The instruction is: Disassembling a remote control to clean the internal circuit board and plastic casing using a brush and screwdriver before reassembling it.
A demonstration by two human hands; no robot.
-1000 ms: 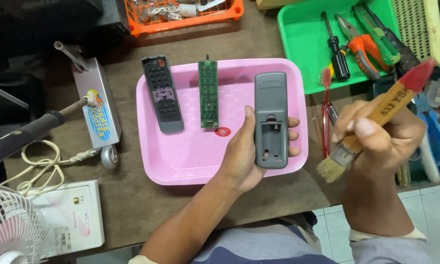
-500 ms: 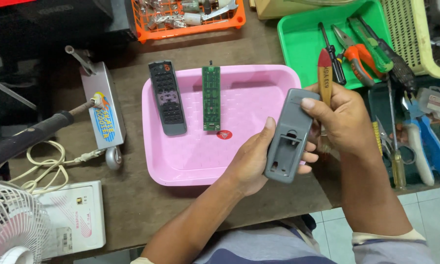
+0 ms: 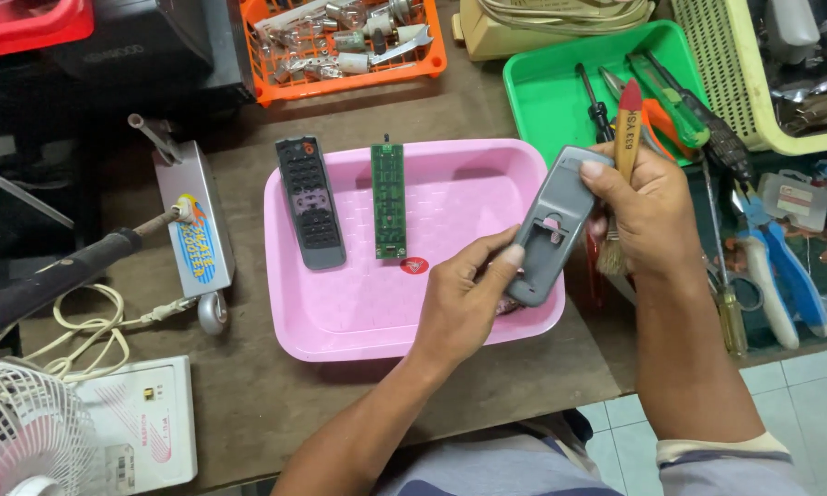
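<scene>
Grey remote shell (image 3: 549, 225) held at both ends over pink tray (image 3: 340, 312): left hand (image 3: 464, 303) clamped low, right hand (image 3: 648, 216) clamped on top w/ brush (image 3: 623, 174) pinched too. Risk: brush slips, crowded grip. Long axis tilted, top end up-right, away from left-hand grip.

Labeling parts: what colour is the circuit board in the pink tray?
Green, the circuit board lies on the pink tray; head view.

On my bench an orange basket (image 3: 345, 41) of bulbs sits far left of centre, a green tray (image 3: 560, 92) of screwdrivers far right, a white fan (image 3: 23, 432) near left, a soldering iron (image 3: 60, 271) beside it.
</scene>
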